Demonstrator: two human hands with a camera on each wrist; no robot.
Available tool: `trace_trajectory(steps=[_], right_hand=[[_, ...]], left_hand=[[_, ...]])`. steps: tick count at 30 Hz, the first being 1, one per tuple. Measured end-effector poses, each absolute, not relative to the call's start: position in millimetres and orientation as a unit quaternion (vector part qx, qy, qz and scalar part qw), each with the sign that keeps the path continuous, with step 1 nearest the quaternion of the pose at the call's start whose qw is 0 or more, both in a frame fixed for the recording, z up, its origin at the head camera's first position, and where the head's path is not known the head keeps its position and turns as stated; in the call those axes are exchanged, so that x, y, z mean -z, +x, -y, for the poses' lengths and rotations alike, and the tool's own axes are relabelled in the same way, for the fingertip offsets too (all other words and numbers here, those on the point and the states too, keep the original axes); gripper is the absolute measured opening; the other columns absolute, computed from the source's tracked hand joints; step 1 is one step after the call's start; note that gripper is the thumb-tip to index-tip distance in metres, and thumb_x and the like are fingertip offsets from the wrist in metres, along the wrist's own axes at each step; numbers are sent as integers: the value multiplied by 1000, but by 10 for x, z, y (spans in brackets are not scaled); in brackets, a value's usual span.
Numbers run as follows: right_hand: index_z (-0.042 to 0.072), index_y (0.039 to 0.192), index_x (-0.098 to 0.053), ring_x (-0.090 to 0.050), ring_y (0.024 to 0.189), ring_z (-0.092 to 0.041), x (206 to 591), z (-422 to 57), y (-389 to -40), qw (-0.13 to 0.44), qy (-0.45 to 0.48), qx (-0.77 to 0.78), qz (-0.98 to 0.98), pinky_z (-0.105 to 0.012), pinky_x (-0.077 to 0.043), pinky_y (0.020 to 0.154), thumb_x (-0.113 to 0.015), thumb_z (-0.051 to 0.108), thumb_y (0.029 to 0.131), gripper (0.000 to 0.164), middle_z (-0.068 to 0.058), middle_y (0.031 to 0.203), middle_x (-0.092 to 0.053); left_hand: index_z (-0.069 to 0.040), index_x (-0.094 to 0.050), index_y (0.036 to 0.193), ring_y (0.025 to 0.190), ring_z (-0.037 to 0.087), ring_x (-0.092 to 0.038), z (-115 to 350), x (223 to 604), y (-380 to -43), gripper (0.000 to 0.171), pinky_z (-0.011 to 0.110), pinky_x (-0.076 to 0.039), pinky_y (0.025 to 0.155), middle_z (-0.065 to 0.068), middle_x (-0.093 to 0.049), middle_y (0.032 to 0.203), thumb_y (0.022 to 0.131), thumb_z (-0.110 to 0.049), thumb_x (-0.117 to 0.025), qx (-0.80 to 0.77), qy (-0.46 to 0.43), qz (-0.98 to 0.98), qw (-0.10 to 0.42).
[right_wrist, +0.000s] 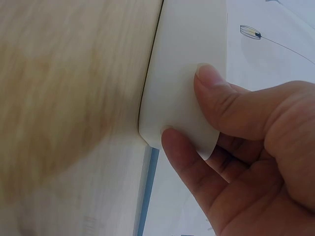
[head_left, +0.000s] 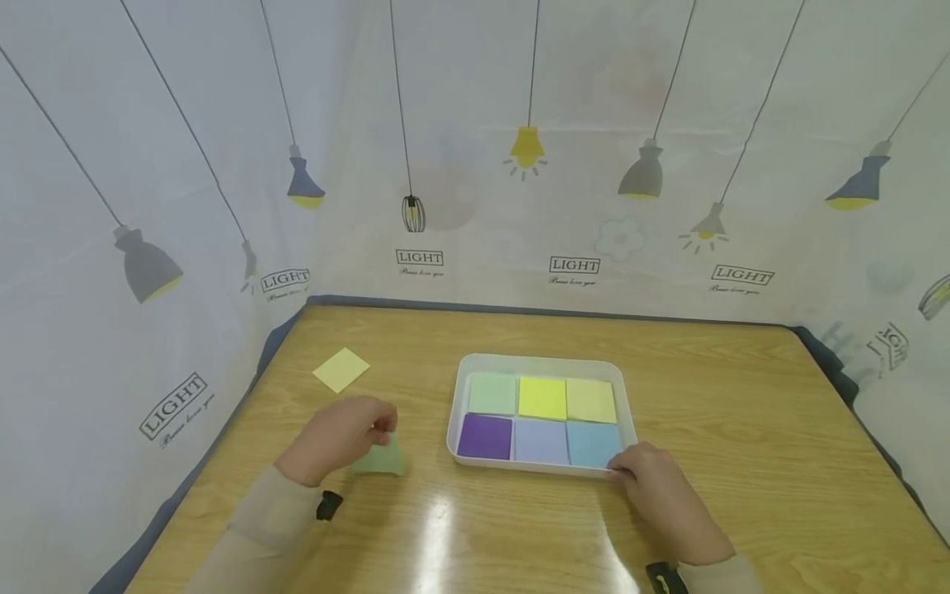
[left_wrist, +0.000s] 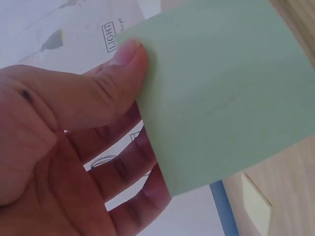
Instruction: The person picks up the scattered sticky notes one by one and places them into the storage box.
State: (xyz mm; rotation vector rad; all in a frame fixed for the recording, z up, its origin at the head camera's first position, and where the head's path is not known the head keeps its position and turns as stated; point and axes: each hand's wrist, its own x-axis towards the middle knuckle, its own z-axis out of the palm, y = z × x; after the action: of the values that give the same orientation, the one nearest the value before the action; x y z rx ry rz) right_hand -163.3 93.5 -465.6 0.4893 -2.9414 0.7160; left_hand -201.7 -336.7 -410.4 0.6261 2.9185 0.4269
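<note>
My left hand [head_left: 349,436] pinches a pale green sticky note [head_left: 380,459] by one edge, left of the white tray [head_left: 545,362]. In the left wrist view the thumb lies on the face of the note and the other fingers are behind it. With my right hand [head_left: 663,488] I grip the tray's near right corner; in the right wrist view the thumb and index finger press its outer wall [right_wrist: 179,83]. In the tray lie square sticky notes in two rows: light green [head_left: 492,393], bright yellow [head_left: 542,398] and pale yellow [head_left: 591,401] behind, purple [head_left: 486,436], lavender [head_left: 541,442] and blue [head_left: 594,445] in front.
A pale yellow sticky note [head_left: 341,370] lies on the wooden table [head_left: 712,388] at the back left. White cloth [head_left: 490,223] printed with hanging lamps rises behind the table and at both sides. A dark blue band [head_left: 416,305] runs along the table's back edge.
</note>
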Motion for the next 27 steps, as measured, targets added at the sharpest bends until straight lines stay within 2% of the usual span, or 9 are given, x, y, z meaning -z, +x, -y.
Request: trace_trajectory(steps=[5, 15, 23, 27], right_hand=[[11, 79, -76, -66, 83, -17, 4660, -934, -1633, 43, 162, -236, 957, -34, -58, 74, -77, 5, 84, 7, -2, 84, -73], [10, 81, -77, -67, 86, -17, 4641, -923, -1641, 26, 147, -238, 960, -36, -58, 75, -75, 5, 86, 7, -3, 84, -73], [10, 82, -77, -68, 87, -19, 4628, -919, -1628, 19, 142, -241, 960, -38, -59, 77, -75, 4, 86, 8, -4, 86, -73], [10, 82, -77, -67, 88, -19, 4619, -914, -1629, 15, 137, -240, 961, -38, -59, 78, -75, 4, 86, 7, -4, 87, -73]], left_hand=[[-19, -64, 86, 74, 7, -54, 3247, 3999, -2086, 14, 29, -48, 67, -9, -64, 83, 88, -13, -77, -138, 219, -964, 55], [-21, -65, 87, 74, 9, -55, 3019, 3834, -2233, 12, 30, -46, 62, -9, -65, 85, 92, -14, -74, -130, 221, -965, 50], [-15, -68, 94, 78, 10, -58, 2819, 3740, -2397, 2, 32, -51, 71, -5, -68, 89, 95, -13, -69, -128, 250, -959, 38], [-15, -68, 94, 78, 11, -58, 2698, 3718, -2493, 5, 32, -52, 74, -4, -68, 89, 96, -10, -67, -134, 266, -954, 37]])
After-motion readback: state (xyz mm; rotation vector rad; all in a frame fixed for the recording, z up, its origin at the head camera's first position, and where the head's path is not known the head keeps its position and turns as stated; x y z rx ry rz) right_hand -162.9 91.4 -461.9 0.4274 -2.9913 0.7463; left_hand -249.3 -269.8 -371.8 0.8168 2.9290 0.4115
